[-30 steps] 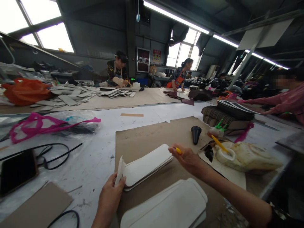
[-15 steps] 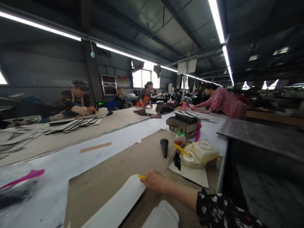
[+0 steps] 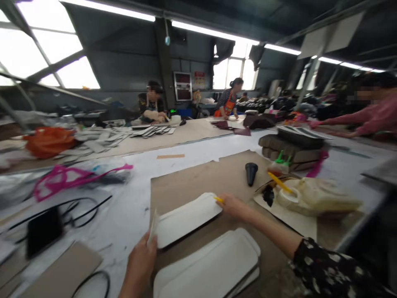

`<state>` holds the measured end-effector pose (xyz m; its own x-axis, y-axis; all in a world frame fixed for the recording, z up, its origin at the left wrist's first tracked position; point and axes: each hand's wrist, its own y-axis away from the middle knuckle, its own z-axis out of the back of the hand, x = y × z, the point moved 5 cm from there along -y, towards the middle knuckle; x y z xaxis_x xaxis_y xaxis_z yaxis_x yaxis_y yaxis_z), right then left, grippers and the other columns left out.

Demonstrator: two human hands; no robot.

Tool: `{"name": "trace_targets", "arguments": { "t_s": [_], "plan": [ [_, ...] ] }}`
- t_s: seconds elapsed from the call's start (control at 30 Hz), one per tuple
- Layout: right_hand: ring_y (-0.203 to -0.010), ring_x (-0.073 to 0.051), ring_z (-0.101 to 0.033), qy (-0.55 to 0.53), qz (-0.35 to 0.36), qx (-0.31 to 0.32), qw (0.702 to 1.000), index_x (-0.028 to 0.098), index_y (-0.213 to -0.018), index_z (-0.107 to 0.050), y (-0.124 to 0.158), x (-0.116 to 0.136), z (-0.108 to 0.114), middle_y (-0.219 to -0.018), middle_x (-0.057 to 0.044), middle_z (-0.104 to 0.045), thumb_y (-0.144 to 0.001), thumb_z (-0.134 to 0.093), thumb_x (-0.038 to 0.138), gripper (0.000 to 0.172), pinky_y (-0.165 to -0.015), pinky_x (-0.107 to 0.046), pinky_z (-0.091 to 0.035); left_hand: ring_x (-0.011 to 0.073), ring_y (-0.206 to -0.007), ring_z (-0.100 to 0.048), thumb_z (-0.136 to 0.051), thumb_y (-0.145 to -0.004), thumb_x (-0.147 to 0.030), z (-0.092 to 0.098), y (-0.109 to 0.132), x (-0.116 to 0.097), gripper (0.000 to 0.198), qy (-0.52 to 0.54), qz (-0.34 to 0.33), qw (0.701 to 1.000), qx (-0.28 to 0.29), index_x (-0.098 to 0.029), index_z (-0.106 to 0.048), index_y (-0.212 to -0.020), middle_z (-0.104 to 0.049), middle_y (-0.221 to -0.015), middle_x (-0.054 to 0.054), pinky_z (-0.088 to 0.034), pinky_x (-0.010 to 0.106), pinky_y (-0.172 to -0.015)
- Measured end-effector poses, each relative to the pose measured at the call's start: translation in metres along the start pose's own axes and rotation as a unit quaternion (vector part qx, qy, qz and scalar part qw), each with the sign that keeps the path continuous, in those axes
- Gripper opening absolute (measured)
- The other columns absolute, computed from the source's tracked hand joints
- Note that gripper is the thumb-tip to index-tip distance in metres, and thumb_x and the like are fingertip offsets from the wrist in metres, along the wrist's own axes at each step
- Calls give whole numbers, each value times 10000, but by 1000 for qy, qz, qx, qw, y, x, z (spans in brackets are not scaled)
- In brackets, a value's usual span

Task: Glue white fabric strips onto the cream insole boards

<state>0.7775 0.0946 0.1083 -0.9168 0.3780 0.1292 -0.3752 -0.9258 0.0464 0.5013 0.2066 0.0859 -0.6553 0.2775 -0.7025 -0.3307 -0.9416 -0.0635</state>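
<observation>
My right hand (image 3: 232, 207) is closed round a slim yellow tool (image 3: 218, 199), possibly a brush. Only its tip shows, at the far end of a long white panel (image 3: 189, 219) with rounded corners. At that panel's near end my left hand (image 3: 141, 260) pinches a thin, pale, translucent piece (image 3: 153, 227) standing almost edge-on; its kind is unclear. A stack of similar white panels (image 3: 211, 265) lies closer to me, between my forearms. Brown sheeting (image 3: 192, 182) lies under all of these.
Beyond my right forearm sits a yellowish plastic jug (image 3: 328, 194) with a yellow stick (image 3: 281, 182) in its mouth. A black tapered object (image 3: 251, 174), green-tipped bottles (image 3: 281, 163) and bundled brown pieces (image 3: 288, 149) are nearby. Left lie a black device (image 3: 45, 231) and cables. Several people work beyond.
The view has swung left and down. My left hand has come into sight with a pale piece. My right hand stays at the panel's far end with the yellow tool.
</observation>
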Motion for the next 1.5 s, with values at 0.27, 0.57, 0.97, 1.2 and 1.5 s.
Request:
{"name": "trace_targets", "arguments": {
  "t_s": [0.27, 0.57, 0.97, 1.2, 1.5],
  "plan": [
    [-842, -250, -622, -17, 12, 9, 1000, 94, -897, -621, -4, -1, 2, -903, -179, -662, -923, -353, 283, 329, -749, -330, -437, 258, -907, -621, -358, -832, -282, -3, 10, 2, 304, 2, 24, 1000, 8, -156, -587, -985, -675, -968, 143, -430, 332, -811],
    [-769, -241, -629, 1, -14, 44, 999, 125, -845, -621, -5, 0, 1, -800, -145, -675, -917, -355, 327, 341, -672, -307, -423, 185, -449, -546, -473, -756, -410, -1, 8, 16, 218, 95, 122, 986, 54, -206, -467, -681, -525, -457, -15, -424, 287, -495],
    [-531, -129, -560, -535, 19, -54, 843, 147, -733, -595, 2, 105, 32, -743, -71, -610, -773, -349, 721, 626, -487, -249, -489, 105, -396, -470, -511, -704, -464, -11, 12, 24, 286, 263, 169, 946, 91, -190, -439, -668, -475, -439, -61, -345, 206, -396],
    [-612, -147, -576, -622, -5, -19, 783, 141, -701, -586, -16, 134, -15, -704, -40, -572, -708, -503, 696, 561, -475, -240, -521, 100, -399, -460, -505, -712, -462, -15, 13, 25, 283, 281, 156, 940, 112, -184, -455, -687, -479, -434, -65, -348, 207, -413],
    [-559, -146, -543, -313, -13, -220, 924, 178, -685, -563, 4, 20, 29, -614, -15, -552, -829, -443, 582, 445, -624, -282, -438, 164, -452, -546, -468, -744, -482, -11, 14, 22, 290, 164, 127, 971, 116, -213, -466, -637, -535, -440, -40, -413, 271, -520]
  ]
}}
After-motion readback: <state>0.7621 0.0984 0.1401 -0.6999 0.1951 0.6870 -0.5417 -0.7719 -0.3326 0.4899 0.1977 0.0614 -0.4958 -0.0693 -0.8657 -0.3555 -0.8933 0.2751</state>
